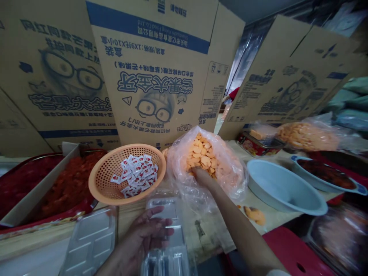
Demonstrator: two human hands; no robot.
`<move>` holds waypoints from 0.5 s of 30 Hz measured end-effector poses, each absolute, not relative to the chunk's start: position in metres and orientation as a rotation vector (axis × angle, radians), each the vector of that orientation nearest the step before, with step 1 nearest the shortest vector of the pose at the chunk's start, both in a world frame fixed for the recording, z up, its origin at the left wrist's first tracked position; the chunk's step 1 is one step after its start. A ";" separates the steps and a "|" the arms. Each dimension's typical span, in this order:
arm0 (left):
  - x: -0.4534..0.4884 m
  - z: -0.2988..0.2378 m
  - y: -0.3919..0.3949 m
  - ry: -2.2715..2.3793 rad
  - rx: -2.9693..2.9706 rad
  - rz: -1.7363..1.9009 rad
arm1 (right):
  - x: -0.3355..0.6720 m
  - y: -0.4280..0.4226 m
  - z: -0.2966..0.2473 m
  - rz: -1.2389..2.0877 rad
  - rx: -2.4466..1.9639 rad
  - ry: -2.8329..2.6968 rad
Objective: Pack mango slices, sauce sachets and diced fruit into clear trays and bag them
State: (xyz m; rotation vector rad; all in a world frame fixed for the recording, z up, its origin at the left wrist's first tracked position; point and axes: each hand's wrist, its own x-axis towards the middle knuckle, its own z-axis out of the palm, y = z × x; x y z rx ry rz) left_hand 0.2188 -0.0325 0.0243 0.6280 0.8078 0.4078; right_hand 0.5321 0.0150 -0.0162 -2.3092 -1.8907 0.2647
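Note:
My right hand [199, 175] reaches into a clear plastic bag [231, 168] full of flat orange pieces [202, 151]; its fingers are buried among them, so their grip is hidden. My left hand [149, 232] has its fingers apart over a clear compartment tray [176, 239]. Whether it touches the tray is unclear. Behind that hand, an orange plastic basket [99, 180] holds many small white packets [138, 172] with red marks. Another clear compartment tray [89, 237] lies to the left.
At the left, a red tub [51, 218] with a divider holds red pieces. A light-blue basin [284, 184] stands right of the bag, with loose orange pieces [254, 215] before it. Tall cardboard boxes [161, 57] line the back. A red stool [296, 249] is at lower right.

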 end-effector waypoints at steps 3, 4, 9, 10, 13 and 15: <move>0.223 0.021 -0.029 0.777 0.645 0.396 | 0.531 0.011 -0.003 0.144 -2.326 -1.809; 0.224 0.020 -0.028 0.762 0.650 0.393 | 0.530 0.009 0.005 0.099 -2.328 -1.781; 0.230 0.022 -0.022 0.712 0.671 0.355 | 0.503 -0.018 0.065 0.130 -1.955 -1.674; 0.232 0.023 -0.021 0.709 0.674 0.344 | 0.494 -0.022 0.077 0.292 -1.836 -1.739; 0.236 0.026 -0.020 0.703 0.682 0.322 | 0.460 -0.028 0.099 0.720 -1.658 -2.058; 0.238 0.025 -0.021 0.690 0.683 0.315 | 0.438 -0.024 0.099 0.758 -1.639 -2.241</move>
